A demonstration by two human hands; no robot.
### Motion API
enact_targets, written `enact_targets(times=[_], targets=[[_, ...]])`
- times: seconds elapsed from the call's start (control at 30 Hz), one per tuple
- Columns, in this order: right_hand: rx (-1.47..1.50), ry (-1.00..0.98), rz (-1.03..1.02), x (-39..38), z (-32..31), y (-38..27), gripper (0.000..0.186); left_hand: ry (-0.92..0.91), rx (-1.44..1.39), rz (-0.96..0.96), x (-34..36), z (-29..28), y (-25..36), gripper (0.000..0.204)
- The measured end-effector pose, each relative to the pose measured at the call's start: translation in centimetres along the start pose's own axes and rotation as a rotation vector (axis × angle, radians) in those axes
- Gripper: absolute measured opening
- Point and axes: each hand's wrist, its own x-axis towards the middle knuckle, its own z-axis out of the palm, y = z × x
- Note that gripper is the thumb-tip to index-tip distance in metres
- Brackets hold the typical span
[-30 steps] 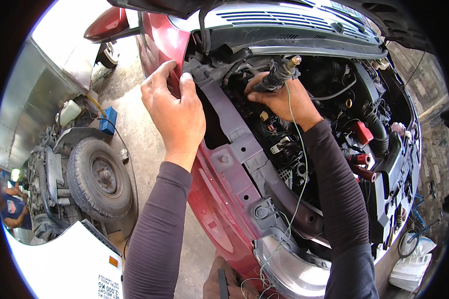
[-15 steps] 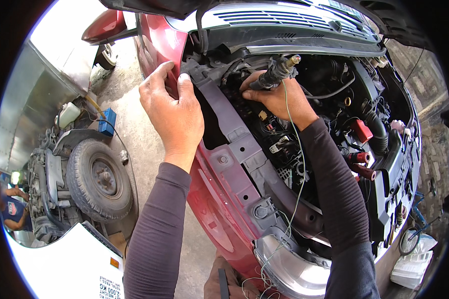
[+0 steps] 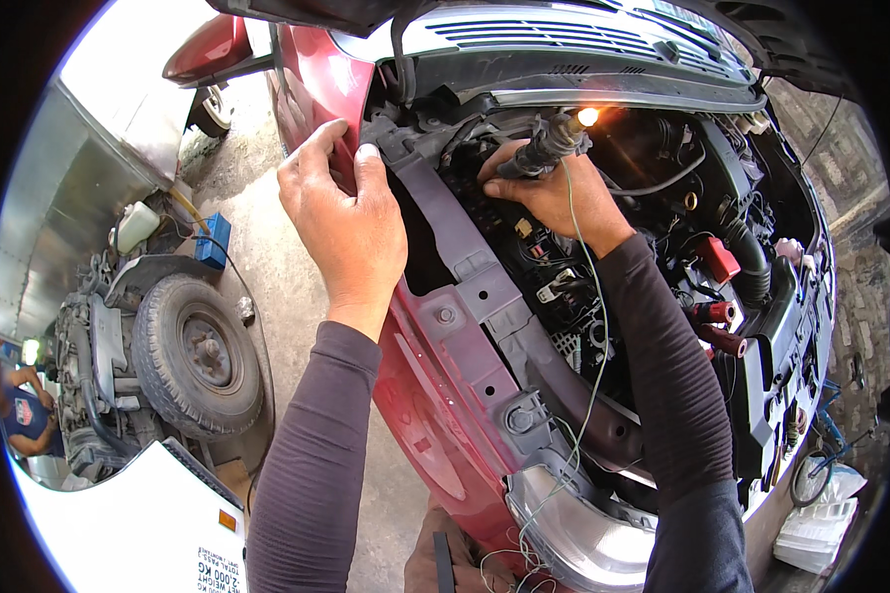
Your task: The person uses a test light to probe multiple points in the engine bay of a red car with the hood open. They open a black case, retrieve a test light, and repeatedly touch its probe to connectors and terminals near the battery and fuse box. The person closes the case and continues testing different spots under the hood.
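My right hand (image 3: 564,203) reaches into the engine bay, closed around a black test light (image 3: 542,150). The bulb (image 3: 588,118) at its upper end glows orange. A thin pale green wire (image 3: 601,326) hangs from it and runs down over the headlight (image 3: 574,534). The hand is at a dark fuse box (image 3: 482,210); the tester's lower end is hidden by my fingers. My left hand (image 3: 351,222) rests at the edge of the red fender (image 3: 331,74), fingers apart and holding nothing.
A red-capped part (image 3: 717,259) and a black corrugated hose (image 3: 752,267) lie to the right in the bay. On the left stand a wheel (image 3: 203,351), a blue box (image 3: 214,242) and a white vehicle panel (image 3: 129,524). Another person (image 3: 30,410) is at the far left.
The test light's bulb, unlit before, now glows. Both hands keep almost the same place.
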Motion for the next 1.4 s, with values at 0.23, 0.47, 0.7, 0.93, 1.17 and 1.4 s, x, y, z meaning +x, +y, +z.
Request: enact_targets(times=[0.23, 0.47, 0.7, 0.93, 1.17, 1.4], targets=[[-0.001, 0.010, 0.006, -0.09, -0.15, 0.13, 0.019, 0.005, 0.000, 0.000, 0.04, 0.01, 0.06, 0.031], [-0.037, 0.076, -0.075, 0.13, 0.26, 0.18, 0.015, 0.004, 0.061, 0.026, -0.01, -0.01, -0.09, 0.031], [-0.032, 0.066, -0.048, 0.05, 0.14, -0.03, 0.017, 0.002, 0.014, 0.000, -0.02, -0.01, 0.02, 0.031], [0.048, 0.045, -0.010, 0.15, 0.45, 0.12, 0.018, -0.008, 0.009, -0.009, -0.04, -0.06, 0.12, 0.032], [0.006, 0.099, -0.032, 0.25, 0.83, -0.14, 0.018, -0.006, 0.002, -0.021, -0.04, -0.08, 0.18, 0.033], [0.017, 0.018, 0.021, 0.32, 0.45, 0.01, 0.019, -0.003, 0.024, -0.006, -0.01, -0.04, 0.07, 0.033]])
